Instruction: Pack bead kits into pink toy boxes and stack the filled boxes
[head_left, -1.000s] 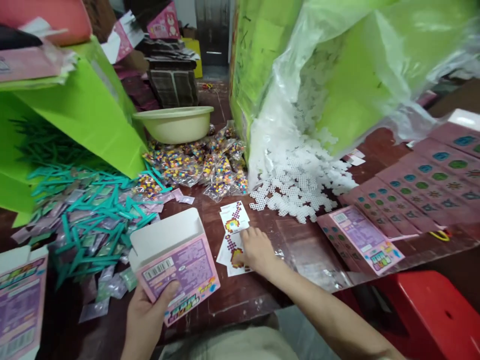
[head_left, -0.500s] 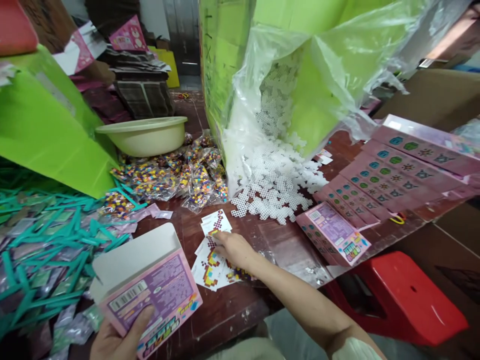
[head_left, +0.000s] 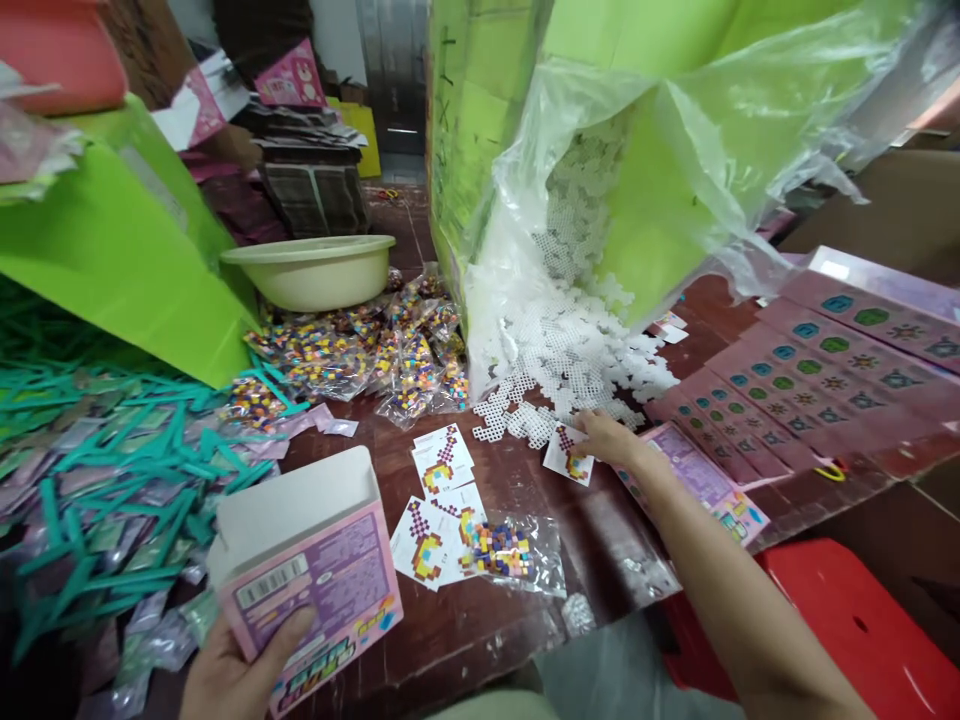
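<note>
My left hand (head_left: 240, 670) grips an open pink box (head_left: 315, 570) from below, its white flap raised. My right hand (head_left: 611, 438) reaches to the right, fingers pinched on a small pattern card (head_left: 568, 456), right at the edge of a pile of white pegboards (head_left: 570, 360). More pattern cards (head_left: 439, 500) lie on the dark red table, with a clear bag of coloured beads (head_left: 506, 550) resting on them.
A torn clear sack in a green carton (head_left: 675, 170) spills the pegboards. Bead bags (head_left: 375, 350) lie before a cream basin (head_left: 315, 270). Teal sticks and small packets (head_left: 112, 480) cover the left. Flat pink boxes (head_left: 810, 380) line the right above a red stool (head_left: 847, 630).
My right hand left the stack of cards with one card and moved right to the pegboard pile. A bag of beads now shows on the cards. The view shifted slightly.
</note>
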